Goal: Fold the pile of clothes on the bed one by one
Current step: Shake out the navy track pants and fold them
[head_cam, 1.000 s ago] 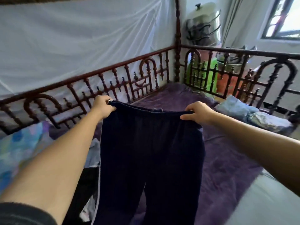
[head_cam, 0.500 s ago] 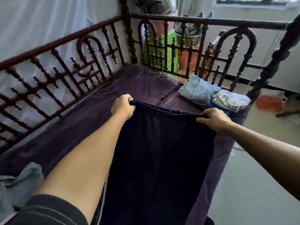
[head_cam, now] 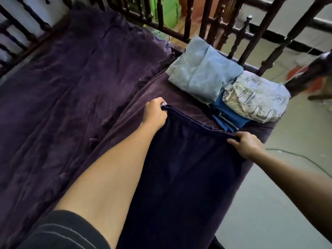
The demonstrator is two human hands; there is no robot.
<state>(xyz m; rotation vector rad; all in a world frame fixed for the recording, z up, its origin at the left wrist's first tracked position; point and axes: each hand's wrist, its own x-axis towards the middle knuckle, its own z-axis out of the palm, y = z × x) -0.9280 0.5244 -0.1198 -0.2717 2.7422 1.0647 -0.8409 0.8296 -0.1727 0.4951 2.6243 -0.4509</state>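
A pair of dark navy trousers (head_cam: 181, 177) lies stretched along the right side of the bed, waistband at the far end. My left hand (head_cam: 155, 114) grips the waistband's left corner. My right hand (head_cam: 247, 144) pinches its right corner near the bed's edge. Just beyond the waistband sit folded clothes: a light blue garment (head_cam: 203, 72), a patterned pale garment (head_cam: 255, 99) and a bright blue one (head_cam: 228, 117) under them. The trouser legs run toward me and are partly hidden by my left forearm.
A purple blanket (head_cam: 71, 87) covers the bed. Dark wooden railings (head_cam: 224, 27) close the far end and left side, with a corner post (head_cam: 309, 74) at the right. Grey floor (head_cam: 287, 194) lies to the right of the bed, with a thin cable on it.
Both hands have lowered the trousers from held up in the air down onto the bed, waistband close to the folded clothes. My view has tilted downward.
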